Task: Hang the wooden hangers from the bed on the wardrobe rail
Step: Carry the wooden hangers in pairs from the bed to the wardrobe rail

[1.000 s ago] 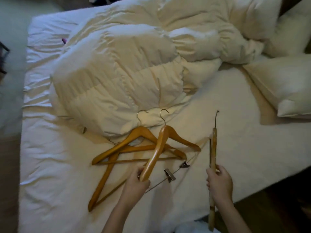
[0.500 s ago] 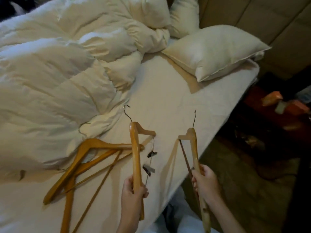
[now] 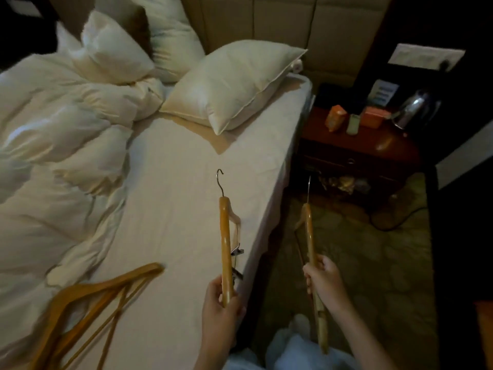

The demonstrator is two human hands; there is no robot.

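My left hand (image 3: pixel 219 303) grips one arm of a wooden hanger with metal clips (image 3: pixel 225 244), held edge-on above the bed's right side, hook pointing away. My right hand (image 3: pixel 321 281) grips a second wooden hanger (image 3: pixel 310 236), also edge-on, out past the bed's edge over the floor. Two more wooden hangers (image 3: pixel 88 297) lie overlapped on the white sheet (image 3: pixel 173 182) at the lower left. No wardrobe rail is in view.
A crumpled white duvet (image 3: pixel 58 134) covers the bed's left half, with pillows (image 3: pixel 229 81) at the head. To the right stands a dark wooden nightstand (image 3: pixel 373 148) with orange boxes and a metal kettle (image 3: pixel 416 108). Patterned carpet (image 3: pixel 373 263) lies beside the bed.
The view has swung right toward the nightstand. Both hands have carried their hangers rightward; the right one now hangs over the floor. The hangers left on the bed slid to the lower left corner.
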